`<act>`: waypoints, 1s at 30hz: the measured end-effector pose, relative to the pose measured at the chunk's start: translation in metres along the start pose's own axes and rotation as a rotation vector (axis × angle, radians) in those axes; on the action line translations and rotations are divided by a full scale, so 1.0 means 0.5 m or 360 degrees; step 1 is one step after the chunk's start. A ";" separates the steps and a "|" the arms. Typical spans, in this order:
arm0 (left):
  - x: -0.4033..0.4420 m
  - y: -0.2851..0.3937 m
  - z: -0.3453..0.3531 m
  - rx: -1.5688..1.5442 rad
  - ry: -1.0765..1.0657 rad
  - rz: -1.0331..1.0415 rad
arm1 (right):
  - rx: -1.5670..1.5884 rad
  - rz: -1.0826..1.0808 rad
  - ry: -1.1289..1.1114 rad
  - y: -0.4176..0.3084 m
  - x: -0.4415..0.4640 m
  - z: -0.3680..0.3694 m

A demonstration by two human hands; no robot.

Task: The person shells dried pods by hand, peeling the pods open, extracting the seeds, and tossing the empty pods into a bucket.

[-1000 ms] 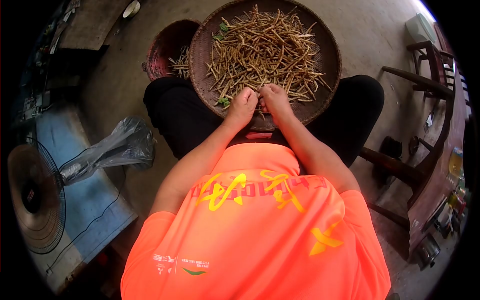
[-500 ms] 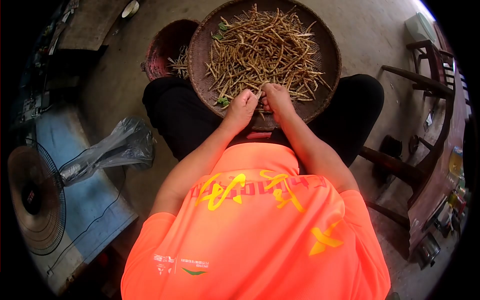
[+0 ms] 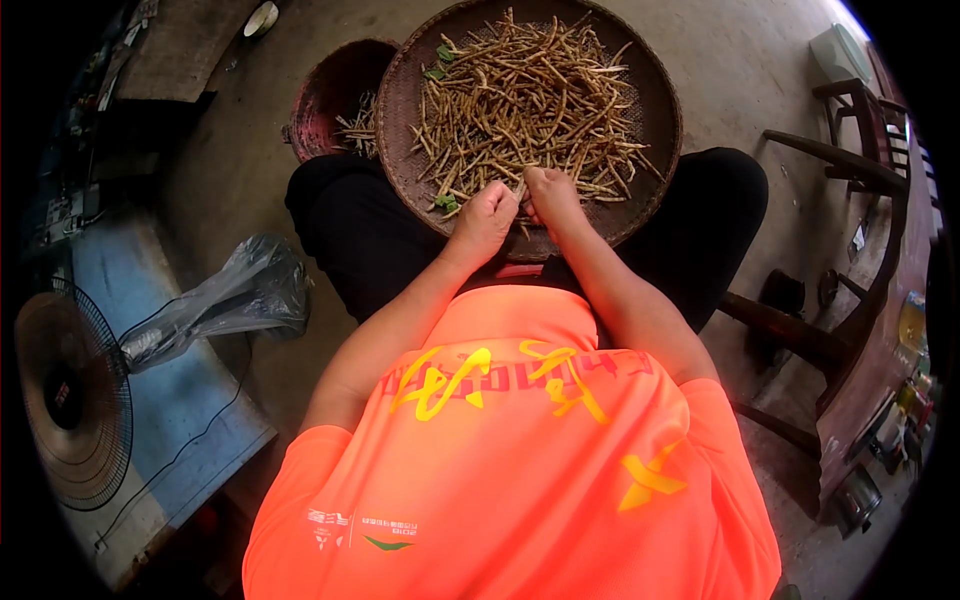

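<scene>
Pods (image 3: pixel 535 90), dry and tan, are lying in a loose heap in a round woven tray (image 3: pixel 398 125) at the upper centre of the frame, with green leaves (image 3: pixel 446 203) showing along the heap's left side. The tray is sitting between the person's black-trousered knees (image 3: pixel 725 190). Over its lower part, the left hand (image 3: pixel 484 220) is curling its fingers inward and pinching a pale pod (image 3: pixel 520 189); just to its right, the right hand (image 3: pixel 554 204) is pinching the same pod, its fingers bent. Whether that pod is split is too small to tell.

At the upper left of the tray, a reddish tub (image 3: pixel 314 100) is standing partly hidden by the tray's rim and holding thin dry pieces (image 3: pixel 358 130). At the left of the frame, a clear plastic bag (image 3: pixel 240 290) is hanging over the edge of a blue-topped table (image 3: pixel 185 420), near a round fan (image 3: pixel 75 395). Dark wooden chairs (image 3: pixel 840 165) are standing at the right, and a metal pot (image 3: pixel 857 498) is sitting at the lower right.
</scene>
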State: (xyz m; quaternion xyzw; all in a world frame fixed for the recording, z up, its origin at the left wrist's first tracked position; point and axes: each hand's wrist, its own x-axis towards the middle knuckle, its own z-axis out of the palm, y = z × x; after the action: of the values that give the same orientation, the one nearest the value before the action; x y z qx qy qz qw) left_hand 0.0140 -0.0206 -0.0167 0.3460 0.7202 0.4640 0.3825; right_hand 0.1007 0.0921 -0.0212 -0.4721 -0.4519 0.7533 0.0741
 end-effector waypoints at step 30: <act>0.000 0.022 -0.017 0.0154 0.0116 -0.0083 | 0.0367 0.0108 -0.0345 -0.013 -0.009 -0.006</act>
State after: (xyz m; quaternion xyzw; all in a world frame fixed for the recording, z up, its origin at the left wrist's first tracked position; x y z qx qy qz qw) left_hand 0.0083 -0.0202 -0.0040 0.3281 0.7640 0.4308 0.3508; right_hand 0.1035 0.0952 -0.0140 -0.3915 -0.3516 0.8487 0.0531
